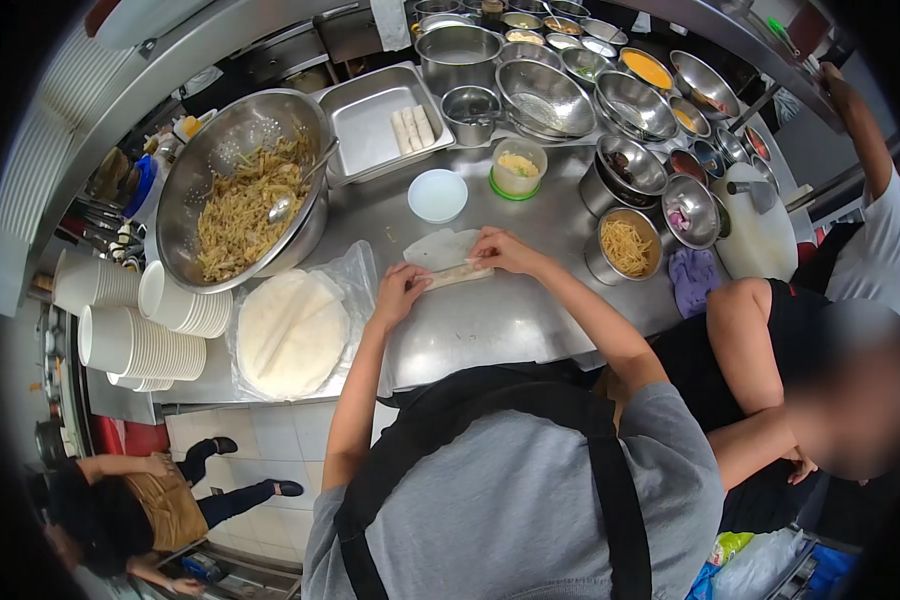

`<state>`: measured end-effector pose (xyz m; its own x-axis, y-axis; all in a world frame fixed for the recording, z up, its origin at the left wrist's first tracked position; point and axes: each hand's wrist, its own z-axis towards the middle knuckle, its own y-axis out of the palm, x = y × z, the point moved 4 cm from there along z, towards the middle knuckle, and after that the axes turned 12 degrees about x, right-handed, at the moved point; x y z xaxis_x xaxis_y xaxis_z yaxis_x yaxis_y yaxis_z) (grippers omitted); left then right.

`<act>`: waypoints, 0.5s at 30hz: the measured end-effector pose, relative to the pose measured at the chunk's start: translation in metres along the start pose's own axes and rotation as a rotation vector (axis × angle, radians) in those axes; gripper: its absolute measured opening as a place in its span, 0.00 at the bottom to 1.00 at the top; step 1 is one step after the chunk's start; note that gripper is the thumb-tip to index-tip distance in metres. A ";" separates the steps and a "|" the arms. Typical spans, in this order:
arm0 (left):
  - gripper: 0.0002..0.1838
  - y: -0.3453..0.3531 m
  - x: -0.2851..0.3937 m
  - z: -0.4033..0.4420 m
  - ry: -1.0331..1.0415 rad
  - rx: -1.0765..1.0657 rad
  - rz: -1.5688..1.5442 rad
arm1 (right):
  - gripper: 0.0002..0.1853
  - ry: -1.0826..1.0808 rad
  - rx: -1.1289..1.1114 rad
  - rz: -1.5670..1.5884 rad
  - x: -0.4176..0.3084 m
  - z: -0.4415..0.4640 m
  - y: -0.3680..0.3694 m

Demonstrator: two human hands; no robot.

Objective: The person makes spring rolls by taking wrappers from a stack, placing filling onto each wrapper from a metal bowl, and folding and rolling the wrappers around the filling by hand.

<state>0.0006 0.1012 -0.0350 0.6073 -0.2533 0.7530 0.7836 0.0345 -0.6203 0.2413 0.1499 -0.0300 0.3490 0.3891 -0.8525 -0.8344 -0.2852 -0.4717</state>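
Note:
A partly rolled spring roll (458,275) lies on the steel counter, its thin white wrapper still spread flat on the far side. The fingers of my left hand (402,292) grip the roll's left end. My right hand (507,251) pinches the right end. Beyond the roll are a small white dish (438,196) and a clear tub (518,168) with a green rim at its base and pale yellow contents. Several finished rolls (412,130) lie in a metal tray (355,112). A stack of round wrappers (292,335) rests on plastic to my left.
A large colander (175,190) of shredded filling with a spoon (282,208) stands at left, near stacked white tubs (140,340). Metal bowls (545,95) crowd the back and right. Another person leans close on my right; a purple cloth (692,280) lies there.

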 end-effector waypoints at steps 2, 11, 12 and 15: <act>0.13 0.000 -0.001 -0.001 0.086 0.085 0.020 | 0.08 -0.163 0.057 -0.134 0.000 0.000 0.005; 0.18 0.014 0.036 -0.013 0.491 0.070 0.254 | 0.12 -0.469 0.250 -0.760 -0.013 -0.028 0.043; 0.19 0.016 0.036 -0.016 0.497 0.067 0.249 | 0.11 -0.453 0.275 -0.795 -0.019 -0.035 0.039; 0.20 0.014 0.033 -0.021 0.514 0.091 0.247 | 0.10 -0.460 0.343 -0.818 -0.029 -0.051 0.034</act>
<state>0.0288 0.0734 -0.0236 0.6493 -0.6640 0.3708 0.6488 0.2293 -0.7256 0.2244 0.0842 -0.0331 0.7320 0.6753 -0.0902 -0.5149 0.4617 -0.7223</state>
